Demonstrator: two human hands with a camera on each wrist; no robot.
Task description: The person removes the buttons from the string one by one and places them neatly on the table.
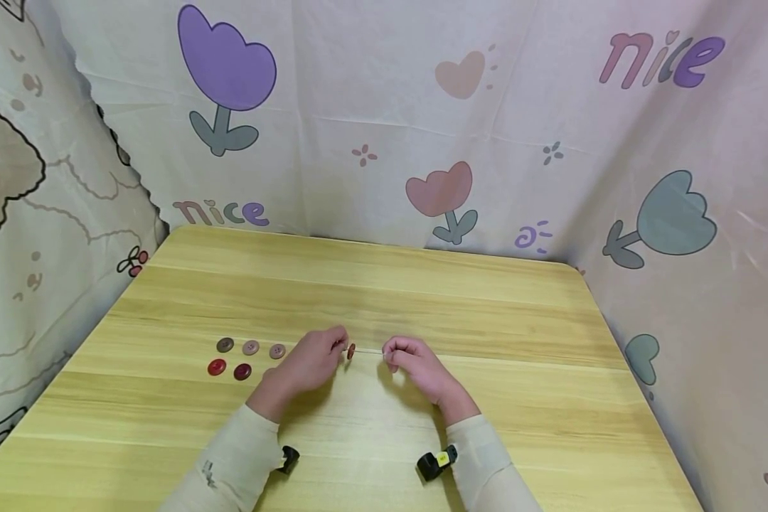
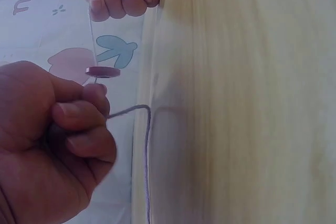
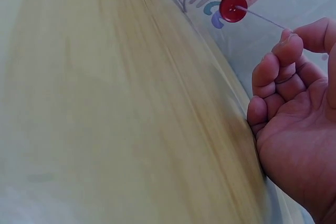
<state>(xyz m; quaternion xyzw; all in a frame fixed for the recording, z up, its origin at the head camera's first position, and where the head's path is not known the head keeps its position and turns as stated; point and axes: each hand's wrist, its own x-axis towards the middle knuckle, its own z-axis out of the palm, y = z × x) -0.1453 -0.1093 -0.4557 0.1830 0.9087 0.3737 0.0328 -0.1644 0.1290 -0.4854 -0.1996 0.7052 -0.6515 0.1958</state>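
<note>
A red button [image 3: 233,8] is threaded on a thin string [image 1: 368,350] stretched between the two hands above the table. My left hand [image 1: 313,359] pinches the string between thumb and forefinger, with the button right beside its fingertips. From this hand a purplish-grey length of the cord [image 2: 146,166] hangs down in the left wrist view. On the other side my right hand [image 1: 418,364] pinches the string between thumb and forefinger. Its other fingers curl loosely, as the right wrist view shows.
Left of the left hand, several loose buttons lie on the wooden table [image 1: 518,320]: a brown one [image 1: 225,345], two pinkish ones, a red one [image 1: 216,367] and a dark red one [image 1: 242,372]. Printed cloth [image 1: 358,85] hangs behind the table and along its sides.
</note>
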